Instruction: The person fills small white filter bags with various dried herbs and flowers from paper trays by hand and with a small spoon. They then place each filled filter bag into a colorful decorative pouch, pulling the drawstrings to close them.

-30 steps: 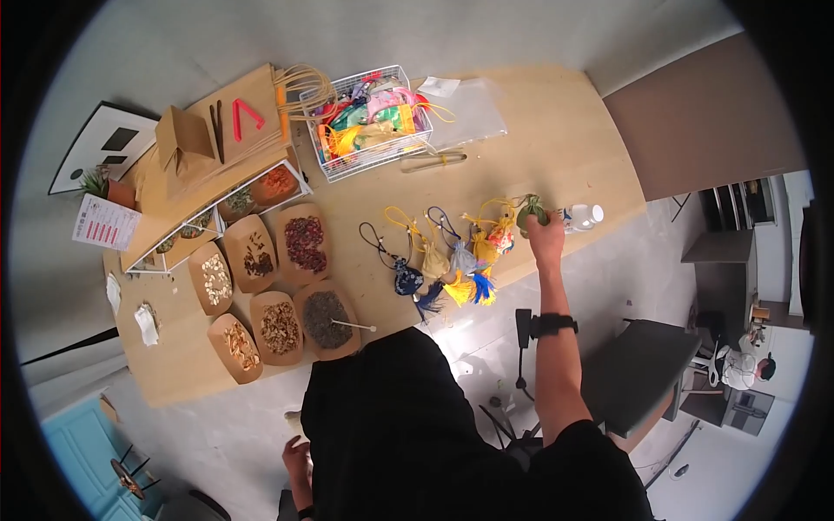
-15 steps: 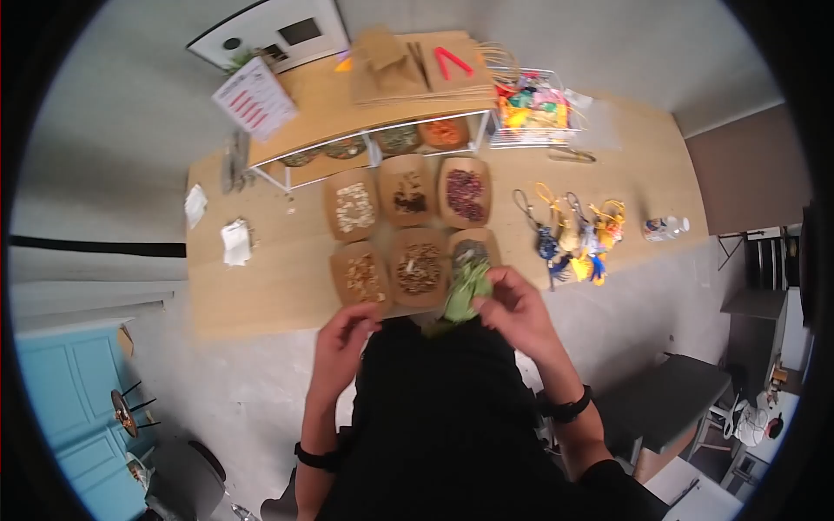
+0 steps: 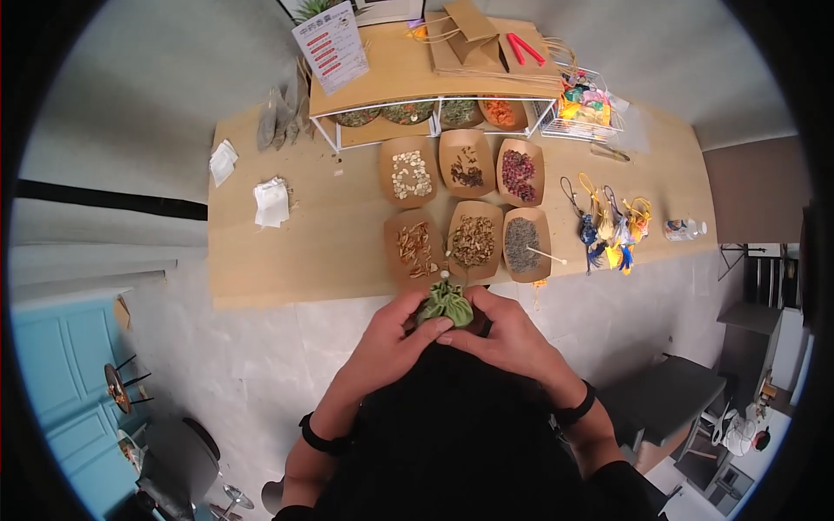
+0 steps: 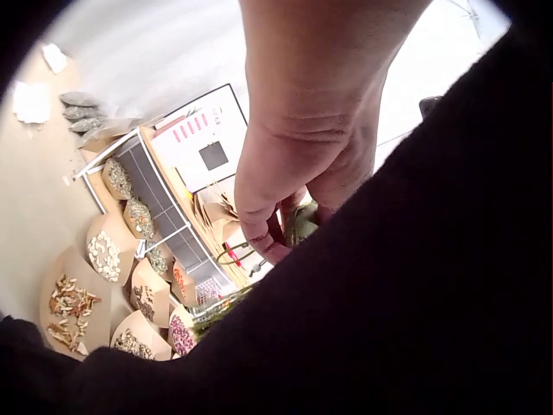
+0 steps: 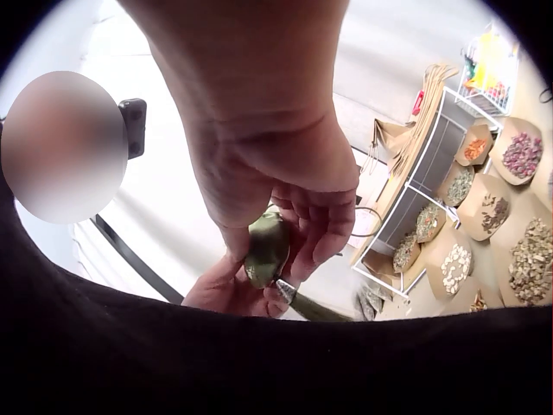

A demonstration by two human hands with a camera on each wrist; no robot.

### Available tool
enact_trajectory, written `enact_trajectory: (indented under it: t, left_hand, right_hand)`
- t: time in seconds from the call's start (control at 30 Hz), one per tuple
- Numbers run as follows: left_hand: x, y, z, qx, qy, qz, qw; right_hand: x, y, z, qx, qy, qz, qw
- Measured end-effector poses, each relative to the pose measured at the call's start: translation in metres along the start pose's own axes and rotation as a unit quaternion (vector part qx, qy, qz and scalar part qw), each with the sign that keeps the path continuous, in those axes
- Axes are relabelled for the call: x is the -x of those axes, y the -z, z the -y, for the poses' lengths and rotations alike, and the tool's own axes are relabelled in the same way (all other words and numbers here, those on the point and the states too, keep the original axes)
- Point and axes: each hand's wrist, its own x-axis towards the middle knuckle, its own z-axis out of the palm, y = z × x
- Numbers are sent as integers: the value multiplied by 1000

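Both hands hold a small green drawstring pouch (image 3: 447, 304) in front of the table's near edge, close to the body. Its gathered neck faces up in the head view, with a pale bead and thin cord above it. My left hand (image 3: 395, 340) grips it from the left, thumb on the cloth. From the other side my right hand (image 3: 511, 337) pinches it with thumb and fingers. In the right wrist view the satiny pouch (image 5: 268, 248) shows between the fingers, a green tassel (image 5: 321, 309) hanging beside it. The left wrist view shows only a sliver of the pouch (image 4: 302, 222).
Paper trays of dried herbs, one tray (image 3: 393, 227) nearest, stand beyond the hands. A white-framed shelf (image 3: 408, 82) rises behind them. Several tasselled pouches (image 3: 588, 229) and a plastic bottle (image 3: 685, 229) lie at right; white packets (image 3: 272, 204) at left.
The right hand has brought the green pouch from beside the bottle, over the trays, to the front of the body. The left hand has come up and taken hold of it too.
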Motion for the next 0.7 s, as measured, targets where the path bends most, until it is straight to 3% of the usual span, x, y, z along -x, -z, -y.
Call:
enact_trajectory:
  t: [0.07,0.17,0.23,0.27,0.37,0.47,0.57,0.7]
  left_hand:
    - [2,2,0,-12,2,-11,1000]
    - [3,7,5,-83,-49,0,995]
    - [2,11,6,-57,-55,16,997]
    - [2,13,6,-58,-55,18,997]
    - [3,16,5,-68,-52,42,996]
    - [3,10,-6,-177,-89,45,979]
    - [7,5,-13,-217,-94,71,969]
    - [8,8,-6,-177,-59,85,979]
  right_hand:
    - [-2,0,2,62,-11,11,998]
    - [0,-1,-7,0,13,10,1000]
    - [-1,-2,-18,-153,-43,53,986]
    - [1,-3,-19,-153,-43,51,986]
    - [9,-4,-13,-126,-38,14,991]
    - [18,7,-4,-37,61,-145,987]
    - [15,12,14,-36,101,-141,984]
    - [18,4,-2,-116,-16,-46,992]
